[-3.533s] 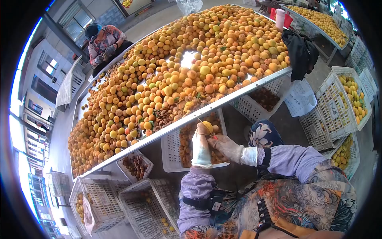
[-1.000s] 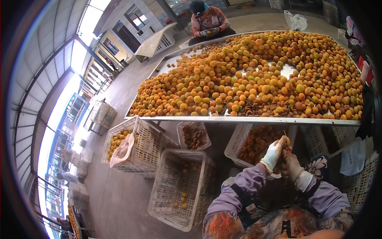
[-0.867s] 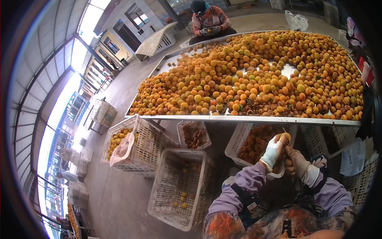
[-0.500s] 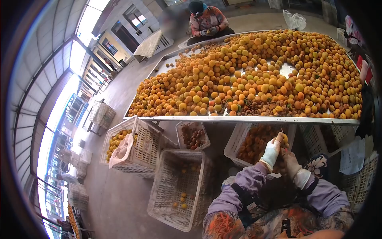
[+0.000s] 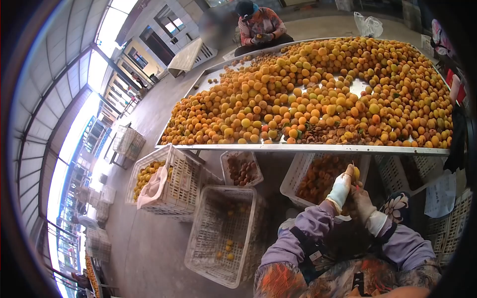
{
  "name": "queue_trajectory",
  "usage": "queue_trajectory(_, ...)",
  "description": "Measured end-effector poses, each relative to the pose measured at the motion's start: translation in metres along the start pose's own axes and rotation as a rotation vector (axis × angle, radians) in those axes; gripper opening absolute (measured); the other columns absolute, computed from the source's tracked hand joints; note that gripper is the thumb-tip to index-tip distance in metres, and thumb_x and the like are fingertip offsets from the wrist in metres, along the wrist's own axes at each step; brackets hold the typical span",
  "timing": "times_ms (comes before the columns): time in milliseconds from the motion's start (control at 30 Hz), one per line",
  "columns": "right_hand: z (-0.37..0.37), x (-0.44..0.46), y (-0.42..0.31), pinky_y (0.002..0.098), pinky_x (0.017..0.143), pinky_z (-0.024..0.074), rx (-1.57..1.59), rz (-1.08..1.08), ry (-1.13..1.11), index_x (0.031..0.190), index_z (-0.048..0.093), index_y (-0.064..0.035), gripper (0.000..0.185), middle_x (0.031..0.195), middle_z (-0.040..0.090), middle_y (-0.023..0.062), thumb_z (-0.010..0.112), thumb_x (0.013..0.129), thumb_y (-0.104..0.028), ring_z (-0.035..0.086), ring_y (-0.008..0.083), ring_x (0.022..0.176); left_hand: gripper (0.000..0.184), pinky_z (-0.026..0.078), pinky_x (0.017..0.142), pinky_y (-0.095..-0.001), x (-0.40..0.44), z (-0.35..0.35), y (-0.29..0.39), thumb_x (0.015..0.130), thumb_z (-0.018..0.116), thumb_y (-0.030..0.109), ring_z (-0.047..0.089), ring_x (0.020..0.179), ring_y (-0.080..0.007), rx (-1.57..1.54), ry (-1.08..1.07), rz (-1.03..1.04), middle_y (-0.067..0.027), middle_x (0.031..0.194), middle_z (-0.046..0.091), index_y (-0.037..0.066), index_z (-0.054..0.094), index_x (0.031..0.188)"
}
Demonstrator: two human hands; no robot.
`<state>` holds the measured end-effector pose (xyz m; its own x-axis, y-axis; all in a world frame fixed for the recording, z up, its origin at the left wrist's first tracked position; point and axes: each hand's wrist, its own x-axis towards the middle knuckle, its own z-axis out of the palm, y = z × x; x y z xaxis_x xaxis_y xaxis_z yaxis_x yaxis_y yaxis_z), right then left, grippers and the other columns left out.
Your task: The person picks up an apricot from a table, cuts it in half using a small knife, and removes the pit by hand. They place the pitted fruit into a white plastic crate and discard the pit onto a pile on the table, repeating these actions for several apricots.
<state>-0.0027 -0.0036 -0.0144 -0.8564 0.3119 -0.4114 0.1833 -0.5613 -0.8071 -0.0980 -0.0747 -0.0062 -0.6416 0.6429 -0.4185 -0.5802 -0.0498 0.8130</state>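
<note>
My left hand, in a whitish glove with bare fingertips, is closed around an orange-yellow apricot. Just below and to the right, my right hand is closed too, its fingers meeting the left ones at the fruit. A small reddish bit shows between the hands, but what the right fingers grip is hidden. Both hands are over a white plastic crate that holds many opened apricot pieces. Behind them stands a metal-edged table heaped with whole apricots.
Left of me stand a deep crate with a few apricots, a small crate of brown pits, and stacked crates topped by a pink cloth. Across the table sits a person handling fruit. A plastic bag lies at the far edge.
My hands stay together at the apricot, with only a very slight shift. The person across the table has moved their hands a little.
</note>
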Motion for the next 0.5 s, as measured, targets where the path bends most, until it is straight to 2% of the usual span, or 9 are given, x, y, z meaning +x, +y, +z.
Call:
queue_trajectory(67, 0.004, -0.018, -0.038, 0.0234, 0.03, 0.0274, -0.069, 0.274, -0.121, 0.096, 0.056, -0.0146, 0.018, 0.06, 0.051, -0.0027, 0.049, 0.095, -0.031, 0.04, 0.006, 0.038, 0.056, 0.048, 0.06, -0.0259, 0.002, 0.001, 0.005, 0.089, 0.048, 0.054, 0.058, 0.068, -0.0133, -0.036, 0.012, 0.009, -0.0078, 0.083, 0.062, 0.001, 0.057, 0.103)
queue_trajectory(167, -0.001, -0.027, -0.049, 0.0241, 0.029, 0.0276, -0.154, 0.23, -0.154, 0.094, 0.056, -0.0141, 0.018, 0.059, 0.051, -0.0018, 0.05, 0.095, -0.031, 0.04, 0.0056, 0.038, 0.057, 0.049, 0.066, -0.0279, 0.007, -0.001, -0.001, 0.09, 0.047, 0.055, 0.059, 0.072, -0.0148, 0.051, -0.024, 0.147, -0.0078, 0.083, 0.062, 0.001, 0.056, 0.106)
queue_trajectory(233, -0.005, -0.028, -0.045, 0.0242, 0.029, 0.0283, -0.134, 0.181, -0.135, 0.094, 0.056, -0.0134, 0.018, 0.059, 0.052, -0.0023, 0.051, 0.094, -0.031, 0.04, 0.006, 0.038, 0.057, 0.048, 0.066, -0.0278, 0.011, 0.006, -0.008, 0.09, 0.046, 0.054, 0.058, 0.073, -0.0148, 0.092, -0.018, 0.409, -0.0076, 0.082, 0.062, 0.002, 0.054, 0.11)
queue_trajectory(300, -0.004, -0.027, -0.038, 0.0243, 0.03, 0.029, -0.109, 0.137, -0.109, 0.094, 0.056, -0.0127, 0.019, 0.059, 0.052, -0.0028, 0.052, 0.093, -0.031, 0.041, 0.0063, 0.038, 0.055, 0.048, 0.066, -0.0284, 0.019, 0.007, -0.017, 0.091, 0.045, 0.053, 0.058, 0.073, -0.015, 0.074, 0.006, 0.431, -0.0077, 0.082, 0.062, 0.002, 0.054, 0.109)
queue_trajectory(333, 0.0, -0.023, -0.028, 0.0238, 0.03, 0.0294, -0.099, 0.007, -0.088, 0.094, 0.056, -0.0122, 0.019, 0.059, 0.052, -0.0036, 0.053, 0.093, -0.031, 0.041, 0.0062, 0.038, 0.052, 0.048, 0.067, -0.0291, 0.021, 0.01, -0.023, 0.092, 0.044, 0.051, 0.057, 0.073, -0.0152, 0.058, 0.022, 0.45, -0.0078, 0.081, 0.061, 0.002, 0.054, 0.108)
queue_trajectory(367, 0.0, -0.016, -0.017, 0.0232, 0.03, 0.0298, -0.092, -0.126, -0.055, 0.093, 0.057, -0.0118, 0.019, 0.059, 0.052, -0.0045, 0.054, 0.093, -0.031, 0.041, 0.006, 0.038, 0.045, 0.048, 0.066, -0.0305, 0.012, 0.01, -0.009, 0.094, 0.042, 0.047, 0.057, 0.071, -0.0153, -0.037, 0.001, 0.243, -0.0085, 0.08, 0.061, 0.004, 0.054, 0.102)
queue_trajectory(400, -0.005, 0.002, 0.013, 0.0209, 0.031, 0.0297, -0.046, -0.257, 0.011, 0.093, 0.057, -0.0118, 0.02, 0.06, 0.053, -0.0056, 0.055, 0.092, -0.032, 0.041, 0.0043, 0.038, 0.045, 0.048, 0.066, -0.0307, 0.007, 0.012, 0.002, 0.094, 0.042, 0.047, 0.057, 0.07, -0.0155, -0.095, 0.036, 0.185, -0.0087, 0.079, 0.061, 0.004, 0.054, 0.101)
queue_trajectory(433, 0.002, -0.03, -0.026, 0.0195, 0.031, 0.0285, -0.146, -0.027, -0.127, 0.089, 0.057, -0.0122, 0.021, 0.06, 0.053, -0.005, 0.055, 0.092, -0.033, 0.041, 0.0035, 0.038, 0.044, 0.049, 0.065, -0.0308, 0.002, 0.013, 0.01, 0.095, 0.041, 0.047, 0.058, 0.07, -0.0157, -0.151, 0.068, 0.117, -0.0089, 0.079, 0.061, 0.005, 0.054, 0.099)
queue_trajectory(500, 0.024, -0.051, -0.054, 0.02, 0.03, 0.0265, -0.124, 0.029, -0.062, 0.087, 0.054, -0.0147, 0.022, 0.055, 0.048, -0.0047, 0.055, 0.091, -0.036, 0.037, 0.0049, 0.035, 0.045, 0.049, 0.066, -0.0305, 0.001, 0.002, 0.017, 0.095, 0.04, 0.048, 0.058, 0.072, -0.016, -0.193, 0.042, 0.156, -0.0079, 0.078, 0.061, 0.006, 0.054, 0.1)
